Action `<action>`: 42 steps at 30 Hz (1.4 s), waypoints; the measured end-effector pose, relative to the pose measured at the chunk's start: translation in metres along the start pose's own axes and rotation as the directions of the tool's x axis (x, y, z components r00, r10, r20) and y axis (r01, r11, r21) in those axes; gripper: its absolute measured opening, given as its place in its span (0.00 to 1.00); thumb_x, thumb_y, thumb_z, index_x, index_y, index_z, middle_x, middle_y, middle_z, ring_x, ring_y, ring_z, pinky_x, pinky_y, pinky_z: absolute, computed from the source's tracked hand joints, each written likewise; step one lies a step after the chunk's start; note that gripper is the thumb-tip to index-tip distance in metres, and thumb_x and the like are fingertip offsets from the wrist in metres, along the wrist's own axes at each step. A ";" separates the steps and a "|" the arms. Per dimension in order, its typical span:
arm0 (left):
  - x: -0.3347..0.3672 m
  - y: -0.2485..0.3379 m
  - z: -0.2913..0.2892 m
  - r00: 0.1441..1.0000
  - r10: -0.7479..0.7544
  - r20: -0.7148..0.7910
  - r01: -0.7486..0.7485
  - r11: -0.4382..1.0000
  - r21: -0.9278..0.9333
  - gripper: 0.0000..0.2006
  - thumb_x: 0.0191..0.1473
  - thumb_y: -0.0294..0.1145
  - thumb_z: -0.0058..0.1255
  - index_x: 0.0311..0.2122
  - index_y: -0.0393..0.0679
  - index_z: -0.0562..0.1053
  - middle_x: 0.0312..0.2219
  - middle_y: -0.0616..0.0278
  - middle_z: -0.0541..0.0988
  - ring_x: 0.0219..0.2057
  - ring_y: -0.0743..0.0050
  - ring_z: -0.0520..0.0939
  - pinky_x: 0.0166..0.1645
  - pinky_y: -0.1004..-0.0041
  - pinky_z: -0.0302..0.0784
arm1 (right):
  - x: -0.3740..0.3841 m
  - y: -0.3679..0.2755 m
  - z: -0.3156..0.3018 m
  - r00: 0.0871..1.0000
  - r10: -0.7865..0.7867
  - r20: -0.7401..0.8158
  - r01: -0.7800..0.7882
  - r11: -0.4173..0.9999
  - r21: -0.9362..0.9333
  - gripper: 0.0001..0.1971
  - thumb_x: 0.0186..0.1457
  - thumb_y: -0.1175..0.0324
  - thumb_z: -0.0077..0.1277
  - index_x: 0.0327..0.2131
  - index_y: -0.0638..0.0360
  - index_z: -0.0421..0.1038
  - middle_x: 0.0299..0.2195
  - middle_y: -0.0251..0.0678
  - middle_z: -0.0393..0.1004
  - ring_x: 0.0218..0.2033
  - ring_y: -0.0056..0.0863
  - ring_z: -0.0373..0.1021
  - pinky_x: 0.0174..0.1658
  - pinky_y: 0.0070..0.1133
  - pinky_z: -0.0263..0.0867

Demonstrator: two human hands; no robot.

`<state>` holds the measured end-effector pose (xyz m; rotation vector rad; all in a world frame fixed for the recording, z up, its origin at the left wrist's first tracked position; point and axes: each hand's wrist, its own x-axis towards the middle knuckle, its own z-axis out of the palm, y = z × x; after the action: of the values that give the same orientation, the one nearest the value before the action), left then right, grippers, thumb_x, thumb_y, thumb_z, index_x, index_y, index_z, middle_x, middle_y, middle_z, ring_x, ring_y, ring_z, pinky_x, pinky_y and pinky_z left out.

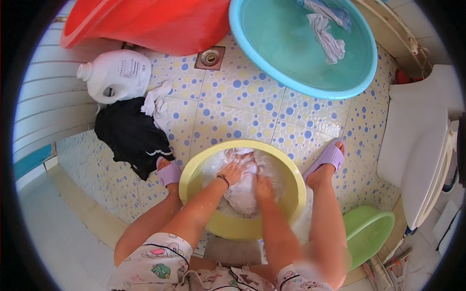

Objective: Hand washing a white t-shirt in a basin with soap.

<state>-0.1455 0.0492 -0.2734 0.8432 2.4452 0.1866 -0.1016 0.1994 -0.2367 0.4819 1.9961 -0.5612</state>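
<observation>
A round yellow basin (291, 213) with soapy water stands on the floor between my feet. In it lies a wet white garment (241, 198), partly under the water. My left hand (233, 171) rests on the upper left part of this garment, its fingers stretched out and spread. A dark band circles that wrist. On the garment's right side my right hand (263, 186) touches the cloth. The fingers of that hand are hidden by cloth and water, so their grip does not show.
A black garment (128, 131), a small white cloth (156, 104) and a white jug (121, 72) lie at left. Beyond are a red tub (160, 29), a floor drain (210, 58) and a blue basin (272, 65) with wet clothes. A green basin (366, 230) and white toilet (412, 136) stand right.
</observation>
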 end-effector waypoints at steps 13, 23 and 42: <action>-0.032 0.044 -0.003 0.898 -0.440 -0.008 0.394 0.812 -0.431 0.31 0.42 0.38 0.49 0.53 0.45 0.55 0.51 0.50 0.56 0.50 0.51 0.59 0.54 0.59 0.51 | -0.006 -0.008 0.011 0.797 -0.260 -0.545 0.286 0.958 -0.039 0.11 0.50 0.66 0.39 0.33 0.59 0.68 0.21 0.40 0.68 0.23 0.38 0.66 0.31 0.31 0.62; -0.081 0.033 -0.063 0.754 -0.502 0.423 0.292 -0.320 -0.901 0.21 0.52 0.35 0.42 0.50 0.41 0.58 0.37 0.56 0.71 0.37 0.71 0.73 0.39 0.77 0.70 | -0.147 -0.085 0.012 0.522 -0.511 -0.682 0.777 0.615 0.134 0.06 0.44 0.68 0.46 0.29 0.54 0.64 0.16 0.40 0.67 0.16 0.37 0.66 0.21 0.29 0.62; -0.049 0.014 -0.055 0.959 -0.218 0.181 0.223 0.975 -0.010 0.39 0.38 0.50 0.52 0.56 0.67 0.46 0.57 0.64 0.45 0.57 0.48 0.41 0.56 0.49 0.38 | -0.036 -0.021 -0.004 0.880 -0.381 -0.284 0.347 0.923 -0.166 0.30 0.44 0.64 0.48 0.53 0.36 0.50 0.45 0.49 0.56 0.44 0.42 0.59 0.39 0.35 0.61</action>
<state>-0.1352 0.0334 -0.2004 0.5425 2.3381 0.0622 -0.1001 0.1810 -0.1990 0.1240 2.4322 -0.6288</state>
